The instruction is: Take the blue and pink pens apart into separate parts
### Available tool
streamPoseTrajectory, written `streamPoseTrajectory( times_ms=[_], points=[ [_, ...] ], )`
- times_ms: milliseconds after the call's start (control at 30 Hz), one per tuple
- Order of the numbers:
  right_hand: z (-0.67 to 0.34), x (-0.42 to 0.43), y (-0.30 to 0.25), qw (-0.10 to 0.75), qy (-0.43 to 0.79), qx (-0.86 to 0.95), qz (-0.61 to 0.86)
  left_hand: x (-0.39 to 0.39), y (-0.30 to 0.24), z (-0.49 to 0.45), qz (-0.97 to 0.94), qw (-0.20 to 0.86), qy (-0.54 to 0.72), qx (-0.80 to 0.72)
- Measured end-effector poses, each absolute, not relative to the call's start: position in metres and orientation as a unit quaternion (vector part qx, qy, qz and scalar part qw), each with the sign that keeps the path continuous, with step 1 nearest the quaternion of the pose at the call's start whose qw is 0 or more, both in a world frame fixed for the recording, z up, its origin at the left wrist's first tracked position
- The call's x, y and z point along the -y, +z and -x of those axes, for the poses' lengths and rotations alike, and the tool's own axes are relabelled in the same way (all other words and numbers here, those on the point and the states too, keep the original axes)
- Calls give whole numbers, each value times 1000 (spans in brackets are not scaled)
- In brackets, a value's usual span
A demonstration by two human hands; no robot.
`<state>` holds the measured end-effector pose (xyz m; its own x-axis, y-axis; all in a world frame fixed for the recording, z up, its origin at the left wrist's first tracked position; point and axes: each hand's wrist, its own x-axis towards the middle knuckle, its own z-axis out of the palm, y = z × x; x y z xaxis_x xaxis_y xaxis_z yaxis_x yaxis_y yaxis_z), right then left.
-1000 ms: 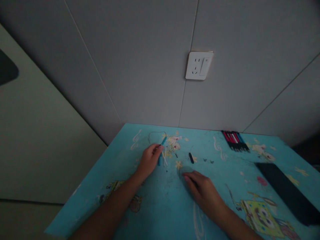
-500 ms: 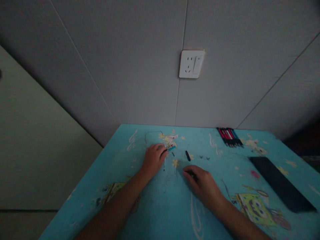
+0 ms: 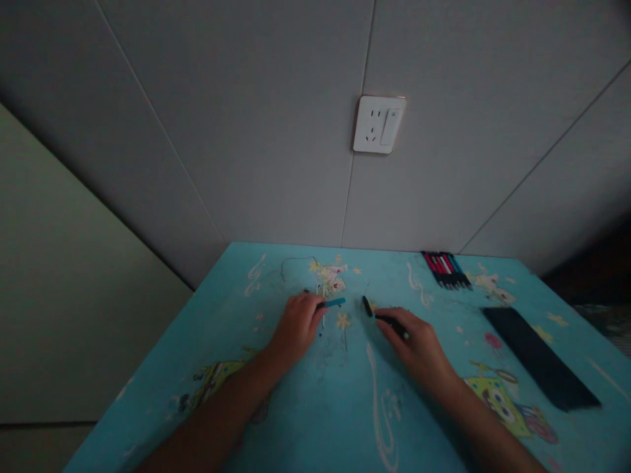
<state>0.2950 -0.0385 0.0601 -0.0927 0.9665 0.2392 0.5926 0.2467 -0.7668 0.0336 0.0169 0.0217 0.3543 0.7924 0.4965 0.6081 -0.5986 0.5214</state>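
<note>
On a light-blue cartoon-print table (image 3: 305, 420), my left hand (image 3: 297, 326) grips a small blue pen part (image 3: 334, 303) whose tip points right. My right hand (image 3: 417, 339) pinches a thin black pen piece (image 3: 392, 320) between thumb and fingers. A short black cap (image 3: 367, 305) lies on the table between the two hands. Thin white pieces (image 3: 325, 289) lie just beyond my left hand.
A row of red, black and blue pens (image 3: 444, 269) lies at the far right of the table by the wall. A flat black case (image 3: 537, 358) rests near the right edge. A white wall socket (image 3: 378, 124) sits above. The room is dim.
My right hand has moved forward and picked up the thin black piece. My left hand turned the blue part from upright to pointing right. The view drifted slightly.
</note>
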Motion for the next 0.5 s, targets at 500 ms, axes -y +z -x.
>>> streamPoseTrajectory(
  times_ms=[500],
  points=[
    [-272, 48, 64, 405, 311, 696, 505, 30, 27, -62, -772, 375, 359, -366]
  ],
)
